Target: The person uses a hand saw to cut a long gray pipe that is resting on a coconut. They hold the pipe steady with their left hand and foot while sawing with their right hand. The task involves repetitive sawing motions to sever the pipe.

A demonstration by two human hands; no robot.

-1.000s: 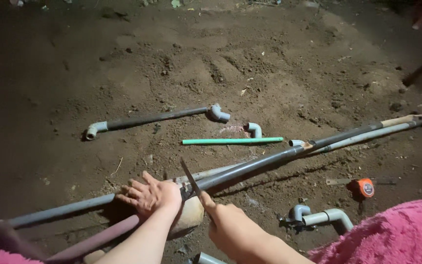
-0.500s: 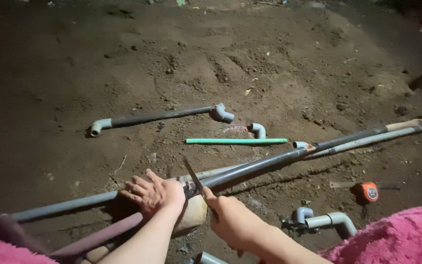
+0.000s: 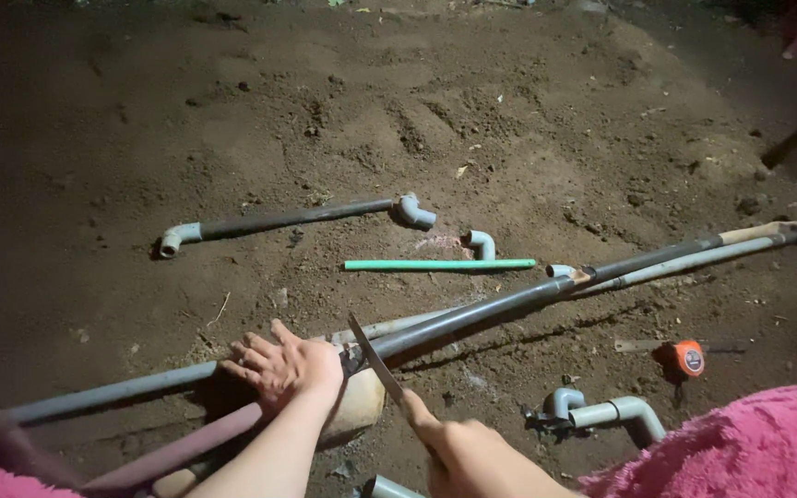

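Grey plastic pipe (image 3: pixel 454 318): long, stiff, light, likely rolls; left hand (image 3: pixel 288 369) spread flat on it, pinning near cut; right hand (image 3: pixel 472 456) clenched around saw blade (image 3: pixel 375 358).

Take the long pipe (image 3: pixel 472 314) as your landmark; it runs across the dirt (image 3: pixel 509 111) from lower left to upper right. Your left hand (image 3: pixel 288 369) presses on it left of its middle, over a stone (image 3: pixel 357 406). Your right hand (image 3: pixel 472 456) lies nearer you, its blade (image 3: pixel 375 358) meeting the pipe just right of the left hand. Behind the pipe lie a rod (image 3: pixel 440 265), an elbow (image 3: pixel 481 243) and a short pipe (image 3: pixel 288 219). Before it, to the right, lie a tape measure (image 3: pixel 689 357) and a bent fitting (image 3: pixel 601 412).
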